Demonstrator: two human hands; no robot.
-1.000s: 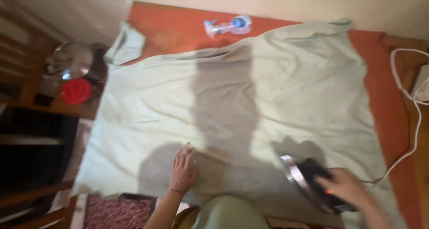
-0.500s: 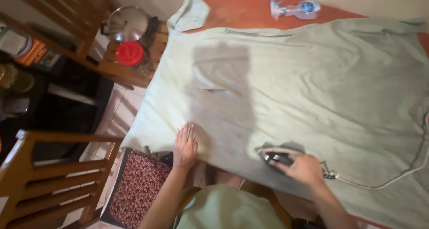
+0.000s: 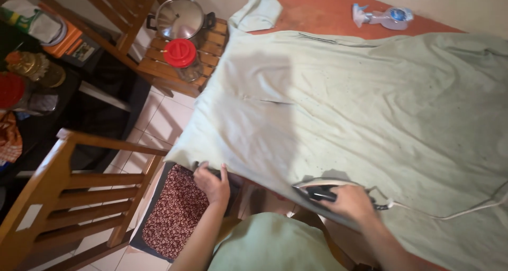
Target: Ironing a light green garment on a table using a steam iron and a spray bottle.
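Ironing of a pale green garment (image 3: pixel 370 102) is in progress. The garment lies spread flat over a surface covered with an orange cloth (image 3: pixel 323 9), one sleeve reaching toward the far left corner and the near hem hanging slightly over the near edge. The right hand (image 3: pixel 350 202) is closed around the handle of the electric iron (image 3: pixel 323 188), with the soleplate resting on the fabric close to the near hem; its white cord (image 3: pixel 465 212) trails off to the right across the garment. The left hand (image 3: pixel 212 182) is at the near left corner of the garment, fingers curled around the hem edge and pinching the fabric where it overhangs. The step in hand appears to be pressing the lower hem region while the fabric is held taut from the corner. The next stroke likely calls for steady tension from the left hand and keeping the cord off the path of the iron, since slack fabric ahead of the soleplate could be pressed into a crease. A spray bottle (image 3: pixel 385 16) lies at the far edge, well apart from both hands. To the left stand a wooden chair (image 3: pixel 69 197), a stool carrying a lidded steel pot (image 3: pixel 179 18) and a red-lidded jar (image 3: pixel 181 57).
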